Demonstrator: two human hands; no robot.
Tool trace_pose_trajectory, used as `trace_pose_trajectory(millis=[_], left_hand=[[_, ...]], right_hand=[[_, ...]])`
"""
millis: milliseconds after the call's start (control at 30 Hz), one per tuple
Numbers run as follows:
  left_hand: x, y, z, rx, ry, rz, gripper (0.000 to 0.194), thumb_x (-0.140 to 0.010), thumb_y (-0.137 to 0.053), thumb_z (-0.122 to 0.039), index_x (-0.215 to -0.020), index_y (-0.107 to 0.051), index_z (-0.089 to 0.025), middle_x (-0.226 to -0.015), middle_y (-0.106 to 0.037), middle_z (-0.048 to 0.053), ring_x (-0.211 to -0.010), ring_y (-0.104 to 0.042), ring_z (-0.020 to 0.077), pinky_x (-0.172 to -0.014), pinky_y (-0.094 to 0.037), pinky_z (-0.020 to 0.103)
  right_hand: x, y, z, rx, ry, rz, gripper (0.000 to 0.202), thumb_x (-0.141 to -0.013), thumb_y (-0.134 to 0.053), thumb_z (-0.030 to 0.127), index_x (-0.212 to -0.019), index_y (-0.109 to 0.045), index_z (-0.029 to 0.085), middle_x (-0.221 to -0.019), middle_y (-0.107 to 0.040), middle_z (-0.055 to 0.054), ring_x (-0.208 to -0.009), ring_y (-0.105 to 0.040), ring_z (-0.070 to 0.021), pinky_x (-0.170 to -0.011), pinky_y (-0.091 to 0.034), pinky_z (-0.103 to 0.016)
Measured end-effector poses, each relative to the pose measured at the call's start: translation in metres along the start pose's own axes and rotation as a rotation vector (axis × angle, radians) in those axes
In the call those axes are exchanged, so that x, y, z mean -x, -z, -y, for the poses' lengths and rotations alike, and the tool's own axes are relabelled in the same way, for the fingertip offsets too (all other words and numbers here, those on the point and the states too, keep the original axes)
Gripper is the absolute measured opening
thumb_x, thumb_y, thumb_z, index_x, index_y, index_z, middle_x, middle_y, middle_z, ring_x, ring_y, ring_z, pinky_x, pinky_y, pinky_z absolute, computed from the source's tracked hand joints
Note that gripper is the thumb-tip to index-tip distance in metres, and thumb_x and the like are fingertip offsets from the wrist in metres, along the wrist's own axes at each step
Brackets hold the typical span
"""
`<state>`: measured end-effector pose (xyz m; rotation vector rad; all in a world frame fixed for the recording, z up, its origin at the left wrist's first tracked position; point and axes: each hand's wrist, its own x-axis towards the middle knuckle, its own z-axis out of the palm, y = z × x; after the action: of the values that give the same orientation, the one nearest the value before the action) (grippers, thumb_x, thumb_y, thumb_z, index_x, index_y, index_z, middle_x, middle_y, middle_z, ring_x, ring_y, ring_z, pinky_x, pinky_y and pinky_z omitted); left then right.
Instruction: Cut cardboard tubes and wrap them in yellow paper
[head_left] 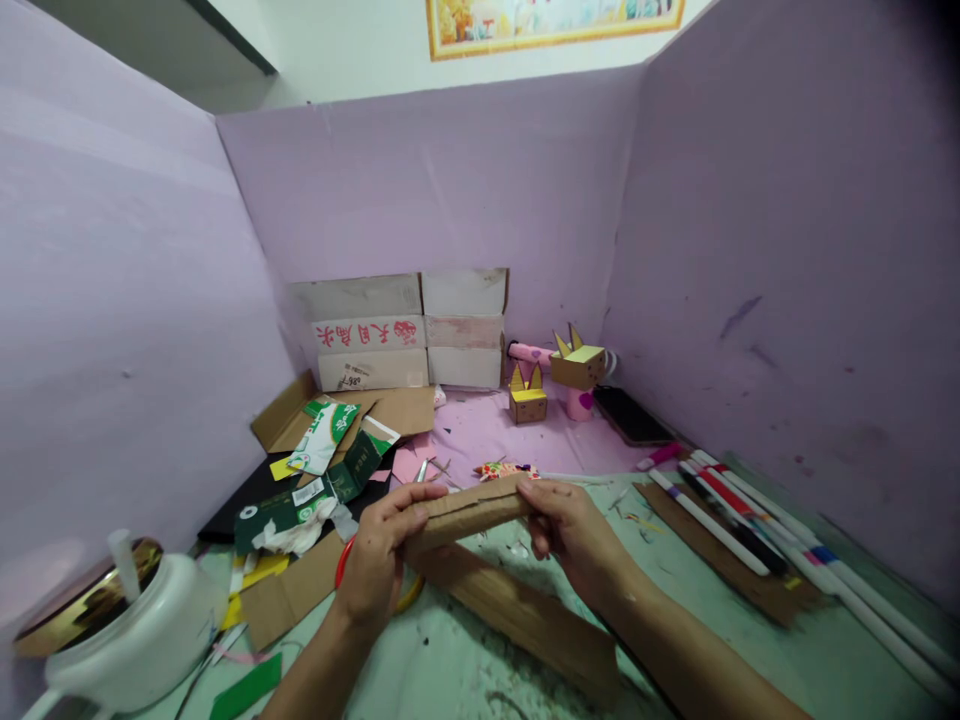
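Observation:
A long strip of brown cardboard (517, 612) is bent at its left end, so one part stretches between my hands and the rest slants down to the right. My left hand (375, 550) pinches the strip near the bend, thumb on top. My right hand (581, 540) grips the far end of the upper part between thumb and fingers. Behind my left hand lie scissors, with a red handle edge (344, 563) and a yellow one showing; my hand partly hides them. A colourful patterned wrapped piece (504, 470) lies just beyond the strip.
Cut cardboard and green packaging (326, 440) are heaped at left, near a white pot (142, 640). Small cardboard boxes with pointed ears (528, 402) stand at the back. A black phone (634, 415) and several markers (712, 525) lie at right. Purple panels enclose the table.

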<state>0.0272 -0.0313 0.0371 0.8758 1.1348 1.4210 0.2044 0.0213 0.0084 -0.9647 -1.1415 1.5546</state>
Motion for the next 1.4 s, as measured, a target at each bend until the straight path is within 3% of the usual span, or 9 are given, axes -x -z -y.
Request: trace_pose_trajectory(millis=[300,400,500,567,667,867,1033,1233,1400], left_hand=[[-0.001,0.002,0.002,-0.016,0.006,0.0,0.026,-0.057,-0.068,-0.026,-0.079,-0.069,-0.011,-0.08,-0.061,0.008,-0.072,-0.052,0.0193,-0.049,-0.051,0.028],[-0.002,0.002,0.001,-0.027,0.011,-0.015,0.026,-0.057,-0.067,-0.026,-0.078,-0.069,-0.011,-0.077,-0.061,0.007,-0.07,-0.052,0.0189,-0.047,-0.05,0.028],[-0.002,0.003,0.0,-0.062,0.013,-0.016,0.023,-0.056,-0.064,-0.026,-0.074,-0.068,-0.012,-0.071,-0.061,0.006,-0.064,-0.052,0.0181,-0.042,-0.046,0.025],[-0.001,0.003,-0.001,-0.107,0.019,0.014,0.022,-0.055,-0.061,-0.026,-0.072,-0.067,-0.012,-0.067,-0.061,0.005,-0.059,-0.05,0.0166,-0.04,-0.041,0.023],[0.002,0.005,-0.001,-0.22,-0.007,0.107,0.023,-0.055,-0.057,-0.025,-0.07,-0.068,-0.012,-0.066,-0.062,0.005,-0.059,-0.049,0.0152,-0.043,-0.038,0.021],[0.003,0.008,0.006,-0.305,-0.105,0.211,0.028,-0.063,-0.058,-0.026,-0.087,-0.068,-0.015,-0.084,-0.066,0.007,-0.069,-0.051,0.0163,-0.055,-0.039,0.023],[0.003,0.004,0.006,-0.095,-0.138,0.113,0.043,-0.069,-0.062,-0.036,-0.107,-0.059,-0.015,-0.097,-0.063,0.008,-0.084,-0.054,0.0191,-0.064,-0.043,0.023],[0.003,0.001,0.002,0.025,-0.098,0.083,0.044,-0.07,-0.065,-0.04,-0.105,-0.056,-0.013,-0.082,-0.058,0.004,-0.061,-0.055,0.0131,-0.047,-0.044,0.023],[0.003,0.002,0.003,-0.022,-0.1,0.104,0.049,-0.069,-0.066,-0.039,-0.108,-0.053,-0.012,-0.077,-0.06,0.004,-0.063,-0.058,0.0146,-0.048,-0.045,0.022]], right_hand=[[0.003,-0.002,0.001,0.036,-0.007,-0.01,0.036,-0.068,-0.061,0.049,-0.056,-0.054,0.016,-0.033,-0.034,0.009,-0.03,-0.029,-0.0059,-0.037,-0.018,-0.022],[0.0,0.003,0.004,0.118,0.08,-0.157,0.038,-0.065,-0.063,0.051,-0.051,-0.053,0.017,-0.034,-0.032,0.008,-0.034,-0.029,-0.0072,-0.038,-0.022,-0.023],[-0.005,0.01,0.011,0.155,0.222,-0.292,0.039,-0.063,-0.066,0.052,-0.05,-0.055,0.017,-0.045,-0.046,0.003,-0.044,-0.038,-0.0096,-0.046,-0.032,-0.024],[-0.005,0.012,0.016,0.164,0.215,-0.215,0.04,-0.064,-0.065,0.055,-0.058,-0.061,0.016,-0.058,-0.057,-0.001,-0.054,-0.046,-0.0125,-0.052,-0.037,-0.025],[0.001,0.008,0.02,0.203,0.036,0.101,0.047,-0.063,-0.063,0.06,-0.071,-0.067,0.014,-0.071,-0.064,-0.005,-0.063,-0.053,-0.0156,-0.055,-0.038,-0.024],[0.017,0.002,0.019,0.285,-0.154,0.593,0.04,-0.067,-0.064,0.054,-0.069,-0.069,0.014,-0.061,-0.059,0.0,-0.054,-0.047,-0.011,-0.051,-0.031,-0.022],[0.015,0.002,0.019,0.183,-0.142,0.59,0.038,-0.065,-0.068,0.049,-0.081,-0.069,0.014,-0.069,-0.063,-0.001,-0.06,-0.051,-0.012,-0.057,-0.035,-0.022],[0.01,0.004,0.016,0.185,-0.009,0.518,0.039,-0.065,-0.07,0.047,-0.087,-0.069,0.016,-0.079,-0.066,-0.002,-0.069,-0.056,-0.0145,-0.062,-0.038,-0.023],[0.009,0.003,0.012,0.21,0.054,0.477,0.038,-0.067,-0.068,0.046,-0.089,-0.066,0.015,-0.08,-0.066,-0.003,-0.073,-0.058,-0.0171,-0.065,-0.04,-0.026]])
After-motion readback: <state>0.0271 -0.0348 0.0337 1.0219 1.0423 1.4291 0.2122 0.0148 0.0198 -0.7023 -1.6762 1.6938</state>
